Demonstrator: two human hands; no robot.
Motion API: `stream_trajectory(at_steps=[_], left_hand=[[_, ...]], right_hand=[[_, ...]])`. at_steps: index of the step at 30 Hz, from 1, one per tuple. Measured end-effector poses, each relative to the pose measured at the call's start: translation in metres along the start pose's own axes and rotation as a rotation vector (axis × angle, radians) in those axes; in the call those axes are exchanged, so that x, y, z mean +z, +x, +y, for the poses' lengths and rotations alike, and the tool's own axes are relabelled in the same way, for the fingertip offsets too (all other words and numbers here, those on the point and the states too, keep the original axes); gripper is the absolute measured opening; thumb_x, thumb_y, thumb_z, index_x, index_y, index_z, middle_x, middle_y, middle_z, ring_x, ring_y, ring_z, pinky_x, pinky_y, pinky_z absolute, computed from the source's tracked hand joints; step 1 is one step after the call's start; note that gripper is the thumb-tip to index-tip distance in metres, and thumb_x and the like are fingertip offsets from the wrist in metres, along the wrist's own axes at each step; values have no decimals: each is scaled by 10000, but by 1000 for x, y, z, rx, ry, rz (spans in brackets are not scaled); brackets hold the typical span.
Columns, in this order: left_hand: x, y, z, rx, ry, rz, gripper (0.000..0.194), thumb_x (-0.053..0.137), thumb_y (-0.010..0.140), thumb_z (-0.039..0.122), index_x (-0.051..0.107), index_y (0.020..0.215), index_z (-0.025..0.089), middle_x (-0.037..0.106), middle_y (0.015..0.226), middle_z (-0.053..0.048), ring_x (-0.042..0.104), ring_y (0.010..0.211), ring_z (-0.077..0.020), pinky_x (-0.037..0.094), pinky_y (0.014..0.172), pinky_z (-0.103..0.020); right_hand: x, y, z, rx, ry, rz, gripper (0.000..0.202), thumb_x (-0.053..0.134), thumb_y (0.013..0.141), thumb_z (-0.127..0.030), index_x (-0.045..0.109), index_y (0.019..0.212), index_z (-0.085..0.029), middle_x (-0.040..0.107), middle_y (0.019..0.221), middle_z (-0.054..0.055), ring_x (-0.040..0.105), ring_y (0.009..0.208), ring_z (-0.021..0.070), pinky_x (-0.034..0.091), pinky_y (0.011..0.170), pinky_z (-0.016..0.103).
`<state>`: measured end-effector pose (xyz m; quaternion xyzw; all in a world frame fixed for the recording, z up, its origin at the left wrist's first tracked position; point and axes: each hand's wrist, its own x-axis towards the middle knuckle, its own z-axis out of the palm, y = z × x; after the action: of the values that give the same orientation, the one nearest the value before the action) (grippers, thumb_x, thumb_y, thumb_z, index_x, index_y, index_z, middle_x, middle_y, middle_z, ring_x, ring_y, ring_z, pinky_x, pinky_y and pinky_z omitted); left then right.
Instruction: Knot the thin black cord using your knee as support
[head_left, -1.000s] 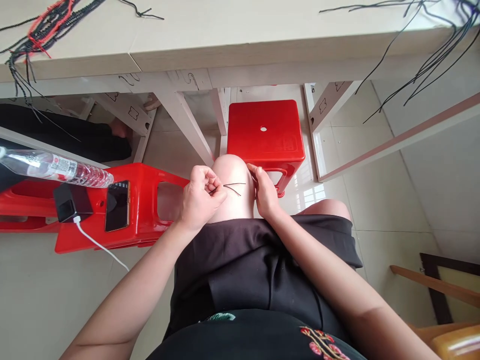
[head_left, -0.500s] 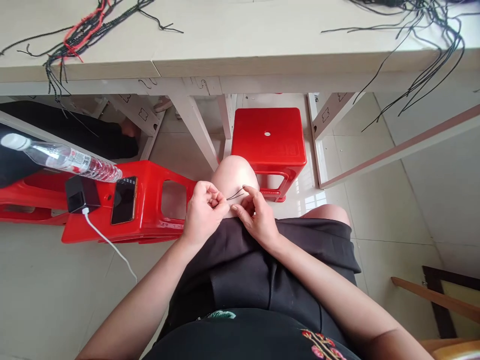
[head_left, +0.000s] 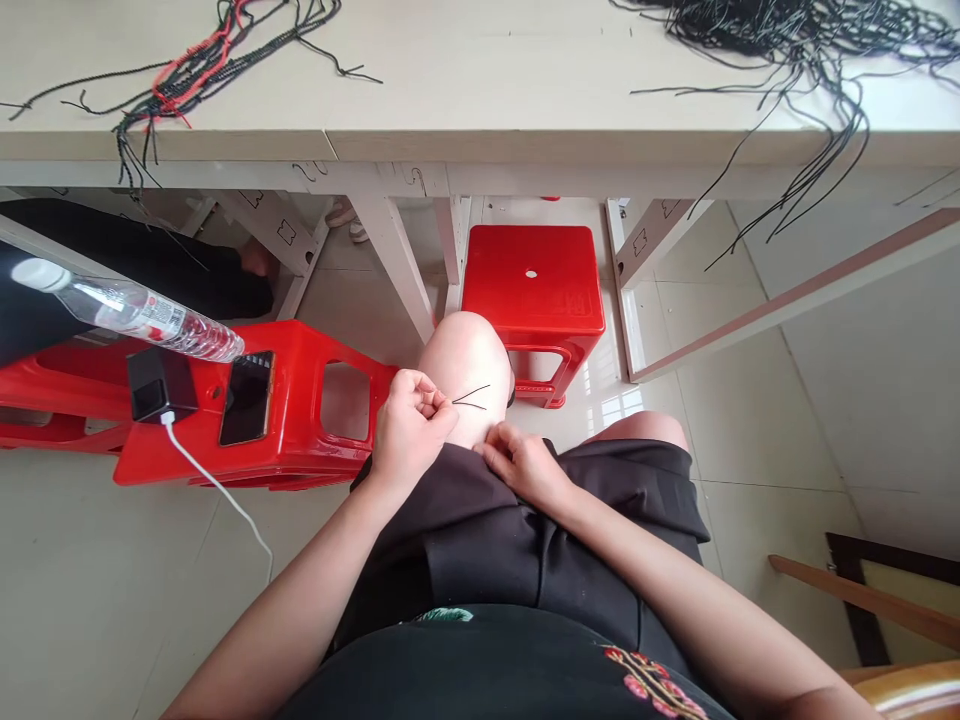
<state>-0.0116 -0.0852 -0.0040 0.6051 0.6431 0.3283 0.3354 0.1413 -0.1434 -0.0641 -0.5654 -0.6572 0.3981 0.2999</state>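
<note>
Over the bare knee, my left hand pinches a thin black cord, whose two loose ends spread to the right from the fingertips. My right hand rests at the hem of the black skirt, just below and right of the cord ends and apart from them. Its fingers are curled together, and whatever may be between them is too small to make out.
Black and red cords lie on the table, with a black cord pile hanging over its edge at right. A bottle, charger and phone sit left on red stools. Another red stool stands ahead.
My right hand has drawn back from the cord ends, down toward the skirt. My left hand keeps its pinch. The camera view has shifted slightly, showing more of the black pile.
</note>
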Motion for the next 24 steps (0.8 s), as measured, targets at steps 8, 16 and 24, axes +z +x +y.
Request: stream_trajectory(at_steps=[8,16,24], left_hand=[[2,3,3,-26,-38,14,205,595,652,188,425,763,211,563,645,29,558,583,-112,432,568,-228],[-5,5,20,-160,-571,-53,310,665,614,151,398,761,205,565,614,58,513,565,-64,391,562,-182],[-15,3,55,-333,-759,-190,367,734,549,146,414,722,196,558,588,67,432,450,-31,303,431,-162]], right_hand=[[5,5,-14,-509,-478,304,462,501,887,-324,419,1294,-121,471,1318,172,328,1304,293,364,1023,479],[-15,13,-31,-474,-176,655,326,569,835,-177,497,1149,-225,541,1095,105,545,1042,217,525,838,403],[-39,19,-54,-654,-150,496,606,541,843,-114,306,1373,-289,406,1384,105,496,1197,225,552,846,343]])
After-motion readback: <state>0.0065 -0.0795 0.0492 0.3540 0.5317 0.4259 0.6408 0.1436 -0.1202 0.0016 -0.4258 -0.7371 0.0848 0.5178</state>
